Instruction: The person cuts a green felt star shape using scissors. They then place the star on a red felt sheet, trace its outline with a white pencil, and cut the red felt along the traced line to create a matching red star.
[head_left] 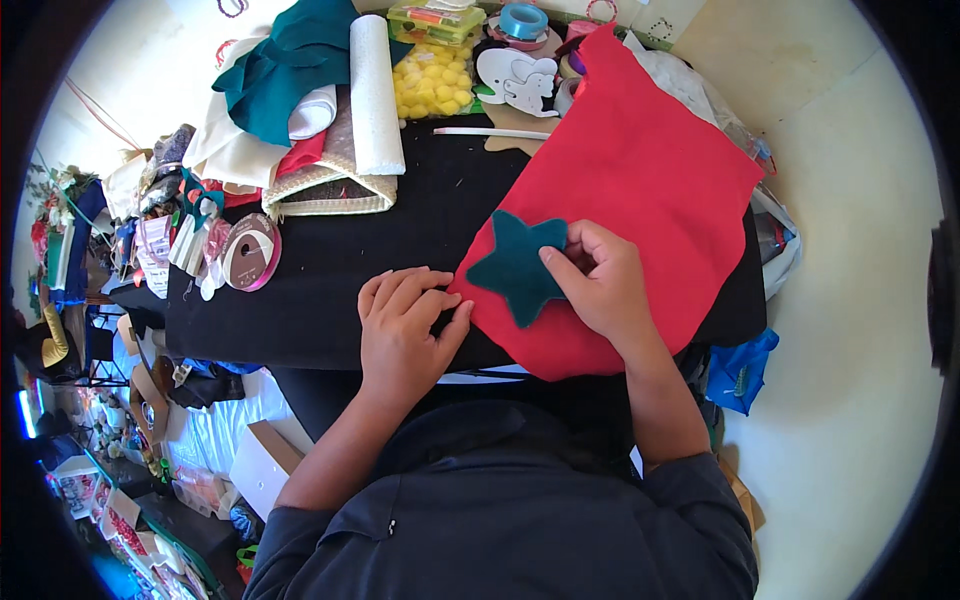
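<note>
A dark green felt star (515,268) is over the left part of a large red felt sheet (650,180). My right hand (605,275) pinches the star by its right-hand points, thumb on top and fingers behind. Beside the sheet's left edge, my left hand (412,318) rests with bent fingers, its fingertips touching or nearly touching the red felt. Whether those fingertips grip the edge is hard to see, but the fingers are apart. The sheet lies across the right side of the black-covered table (300,320) and reaches over its front edge.
Ribbon spools (250,252) sit at the table's left. Behind them are folded green felt (290,75), a white roll (375,95) and a bag of yellow pompoms (433,80). White animal cutouts (517,82) and blue tape (522,20) lie at the back. A blue bag (741,371) hangs at the right.
</note>
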